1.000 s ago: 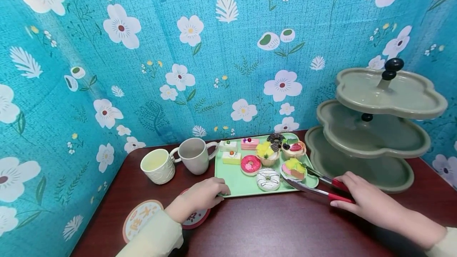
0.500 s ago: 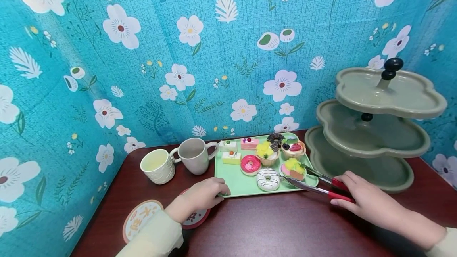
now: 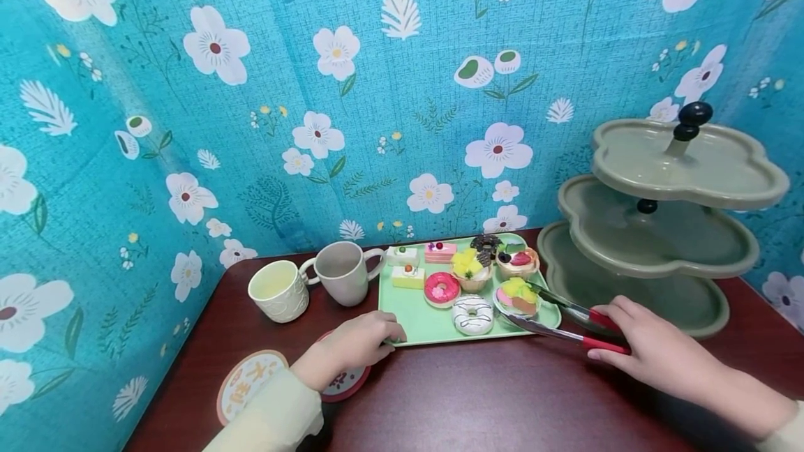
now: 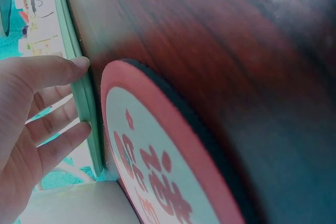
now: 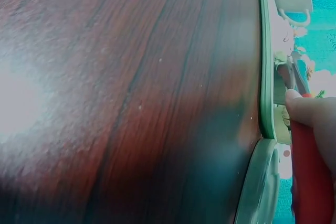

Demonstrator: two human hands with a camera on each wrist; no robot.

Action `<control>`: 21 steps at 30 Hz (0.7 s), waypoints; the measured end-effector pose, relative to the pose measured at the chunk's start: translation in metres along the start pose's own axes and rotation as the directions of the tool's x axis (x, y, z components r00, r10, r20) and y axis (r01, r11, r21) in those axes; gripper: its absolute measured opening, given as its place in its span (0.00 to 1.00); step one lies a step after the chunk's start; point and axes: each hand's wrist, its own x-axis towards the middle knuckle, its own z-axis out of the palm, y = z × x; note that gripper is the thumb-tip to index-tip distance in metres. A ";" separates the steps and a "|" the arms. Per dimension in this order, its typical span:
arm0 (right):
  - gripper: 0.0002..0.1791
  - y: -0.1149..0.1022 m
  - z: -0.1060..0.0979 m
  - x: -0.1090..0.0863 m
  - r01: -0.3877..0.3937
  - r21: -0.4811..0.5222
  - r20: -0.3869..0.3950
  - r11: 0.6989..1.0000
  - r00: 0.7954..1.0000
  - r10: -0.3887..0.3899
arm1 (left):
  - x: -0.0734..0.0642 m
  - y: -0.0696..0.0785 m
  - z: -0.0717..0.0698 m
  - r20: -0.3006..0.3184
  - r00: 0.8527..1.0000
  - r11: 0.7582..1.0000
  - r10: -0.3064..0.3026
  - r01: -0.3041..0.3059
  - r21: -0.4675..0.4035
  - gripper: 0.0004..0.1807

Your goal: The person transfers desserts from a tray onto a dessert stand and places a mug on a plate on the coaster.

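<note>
At the near left corner of the green tray [image 3: 417, 316], my left hand [image 3: 361, 342] grips the rim. The left wrist view has the thumb and fingertips of that hand [image 4: 31, 108] on the tray's edge. My right hand [image 3: 656, 351] holds red-handled metal tongs [image 3: 546, 330], whose two arms straddle a fruit-topped tart [image 3: 518, 296] at the tray's right end. Beside the tart lie a white striped donut [image 3: 472, 314] and a pink donut [image 3: 442, 289]. Behind are two more tarts, a dark donut [image 3: 485, 245] and small cake pieces [image 3: 408, 277].
A three-tier grey-green stand [image 3: 666, 250] rises close to the tray's right end. Left of the tray are a grey mug [image 3: 342, 274] and a cream cup [image 3: 278, 293]. Two round coasters lie near my left arm, one orange-rimmed [image 3: 248, 382]. A floral cloth [image 3: 389, 103] hangs behind.
My right hand and the tongs' handles have shifted slightly to the right, with the tongs still around the tart. The left hand stays on the tray's corner.
</note>
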 end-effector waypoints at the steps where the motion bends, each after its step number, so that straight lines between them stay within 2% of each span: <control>1: 0.36 0.001 -0.001 -0.001 0.001 -0.005 -0.001 1.000 1.000 -0.001 | 0.000 0.000 0.000 0.001 1.000 1.000 0.000 0.000 0.000 0.12; 14: 0.33 0.004 0.000 -0.003 -0.006 -0.007 -0.004 1.000 1.000 0.006 | 0.001 -0.002 0.002 -0.009 1.000 1.000 0.001 -0.001 -0.005 0.12; 21: 0.30 0.003 0.000 -0.004 0.022 -0.020 -0.038 1.000 0.999 -0.022 | 0.001 -0.002 0.003 -0.009 1.000 1.000 -0.005 0.005 -0.006 0.12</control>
